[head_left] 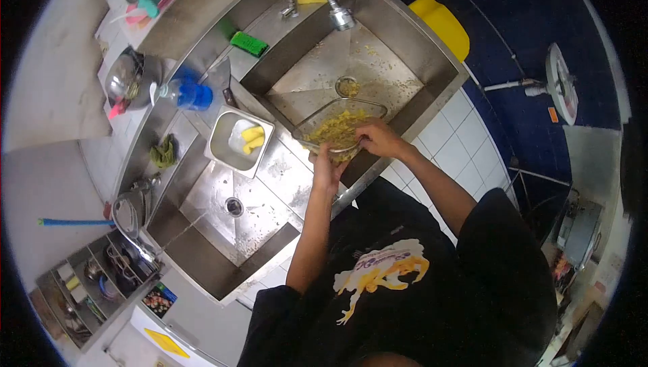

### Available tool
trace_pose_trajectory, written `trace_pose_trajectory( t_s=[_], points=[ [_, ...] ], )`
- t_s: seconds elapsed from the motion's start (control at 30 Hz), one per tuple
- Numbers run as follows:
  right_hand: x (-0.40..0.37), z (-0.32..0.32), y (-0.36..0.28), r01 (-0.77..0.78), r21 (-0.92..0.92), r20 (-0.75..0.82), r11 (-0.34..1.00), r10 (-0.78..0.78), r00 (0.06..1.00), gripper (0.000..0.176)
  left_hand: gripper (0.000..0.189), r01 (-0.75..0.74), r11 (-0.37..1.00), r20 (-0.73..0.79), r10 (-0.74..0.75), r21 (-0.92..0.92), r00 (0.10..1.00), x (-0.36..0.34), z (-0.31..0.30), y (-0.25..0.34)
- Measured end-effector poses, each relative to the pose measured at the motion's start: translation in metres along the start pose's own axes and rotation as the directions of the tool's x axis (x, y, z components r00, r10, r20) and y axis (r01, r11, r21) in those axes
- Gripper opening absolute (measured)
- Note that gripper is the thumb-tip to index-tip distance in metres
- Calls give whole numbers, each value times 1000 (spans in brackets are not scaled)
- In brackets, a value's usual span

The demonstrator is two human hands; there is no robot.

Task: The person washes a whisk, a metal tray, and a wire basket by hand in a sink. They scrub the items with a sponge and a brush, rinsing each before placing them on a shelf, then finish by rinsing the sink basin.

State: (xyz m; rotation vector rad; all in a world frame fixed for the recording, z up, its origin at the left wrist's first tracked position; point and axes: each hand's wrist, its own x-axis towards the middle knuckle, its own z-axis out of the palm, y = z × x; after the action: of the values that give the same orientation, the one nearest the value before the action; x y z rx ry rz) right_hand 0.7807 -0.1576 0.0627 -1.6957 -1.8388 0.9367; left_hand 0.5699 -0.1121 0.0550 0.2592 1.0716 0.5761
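Observation:
A rectangular basket (307,118) with a grey metal-looking rim and see-through sides is held at the near edge of the right-hand sink (317,73). Yellow scraps (337,126) cover much of its inside. My left hand (327,170) grips the basket's near left side from below, its thumb up by the rim and other fingers partly hidden underneath. At the near right corner, my right hand (379,139) has its fingers closed on the rim. Yellow bits also lie on the sink floor and in the drain strainer (347,87).
A flexible faucet (341,17) arches over the sink. On the left stand a steel pan (223,158) holding yellow sponge pieces (253,139), a knife (228,93) and a blue-liquid bottle (192,94). A green sponge (249,43) lies on the back ledge; a second sink (209,208) is nearby.

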Motion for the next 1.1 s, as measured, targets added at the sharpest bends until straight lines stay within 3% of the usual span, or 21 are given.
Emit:
trace_pose_trajectory(
  t_s=[0.07,0.13,0.17,0.2,0.27,0.3,0.33,0.37,0.4,0.47,0.53,0.63,0.7,0.8,0.83,0.9,0.93,1.0,1.03,1.07,1.1],
  points=[
    [7,-3,4,5,-12,-36,1000,-5,999,16,66,41,999,25,-40,-34,999,14,-6,-5],
    [18,-13,14,15,-14,-78,1000,-16,997,14,76,-210,908,-230,305,361,924,27,2,-23],
    [25,-22,22,-27,-6,-15,1000,27,1000,15,78,-314,645,-295,656,697,695,26,15,-31],
    [31,-30,30,-71,-3,47,997,71,996,16,78,-319,646,-305,664,693,682,24,12,-26],
    [47,-43,43,-70,5,114,998,69,991,17,64,-523,11,329,766,852,552,9,23,4],
    [55,-47,53,-55,12,165,998,52,985,18,44,-618,-88,481,716,781,506,14,31,9],
    [65,-50,62,-39,21,221,999,34,975,18,44,-610,-86,466,732,787,498,22,34,8],
    [80,-56,72,-172,-7,389,985,161,907,20,36,-568,100,393,625,817,674,35,35,4],
    [96,-55,81,-143,-10,405,990,135,904,20,30,-487,275,320,481,829,816,50,36,0],
    [125,-48,96,-90,60,285,994,69,956,18,27,-493,395,265,505,775,821,70,38,-11],
    [172,-36,86,57,20,-11,998,-57,998,23,26,-503,502,230,509,703,830,89,38,-22],
    [270,-22,30,277,-45,-372,960,-273,887,34,29,-468,584,37,599,664,800,117,33,-40],
    [338,-2,3,159,-134,-502,978,-206,840,49,29,-452,622,-52,622,639,781,140,22,-50],
    [410,12,-4,-24,-217,-343,976,-53,938,74,35,-392,724,-219,592,567,776,159,1,-60],
    [428,20,8,-25,-387,-263,922,-84,961,80,36,-363,783,-262,540,504,800,166,-9,-64],
    [425,5,-2,-62,-350,-170,935,2,985,70,39,-412,742,-251,600,529,759,158,0,-42],
    [393,-3,-20,-22,-113,-410,993,-27,912,25,40,-314,853,-305,457,417,836,149,7,-31],
    [395,13,47,130,445,-140,886,-75,987,56,40,-399,800,-272,547,448,792,158,3,-33],
    [361,-2,50,-69,776,86,627,4,996,52,40,-397,804,-271,542,442,796,164,-1,-36],
    [318,-18,47,-302,920,315,251,-16,949,49,40,-423,732,-262,619,535,740,172,-7,-40],
    [290,-20,65,-393,910,404,134,-67,912,50,39,-435,648,-244,691,625,680,177,-11,-43]
  ],
)
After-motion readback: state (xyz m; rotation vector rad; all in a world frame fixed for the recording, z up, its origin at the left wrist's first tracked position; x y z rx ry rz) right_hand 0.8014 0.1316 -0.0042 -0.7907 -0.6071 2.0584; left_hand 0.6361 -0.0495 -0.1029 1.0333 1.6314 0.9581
